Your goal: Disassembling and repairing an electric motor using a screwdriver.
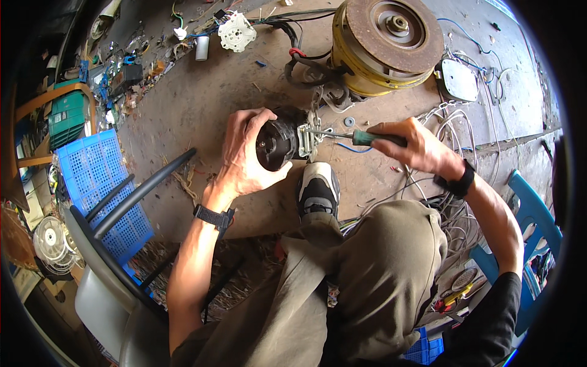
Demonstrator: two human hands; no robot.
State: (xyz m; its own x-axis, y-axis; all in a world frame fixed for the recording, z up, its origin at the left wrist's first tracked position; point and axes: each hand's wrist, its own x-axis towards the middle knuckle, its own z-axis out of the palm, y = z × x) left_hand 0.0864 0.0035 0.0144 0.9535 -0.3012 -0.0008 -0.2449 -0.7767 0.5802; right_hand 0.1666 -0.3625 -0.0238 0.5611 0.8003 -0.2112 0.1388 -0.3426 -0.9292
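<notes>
My left hand (247,153) is wrapped round a black cylindrical motor part (275,147) lying on the brown board (232,73). My right hand (409,147) grips a screwdriver (367,137) with a dark green handle; its tip reaches a small metal fitting (304,140) on the right side of the black part. A small washer (349,122) lies above the screwdriver, and a short blue wire (351,148) lies below it. My shoe (318,189) stands on the board just below the black part.
A large yellow drum with a rusty disc (384,27), black cables (287,33) and a pale casting (236,32) lie beyond. A blue crate (98,183) and chair (101,293) are left; scattered parts line the upper left. Loose wires (458,122) and a blue plastic chair (532,214) are right.
</notes>
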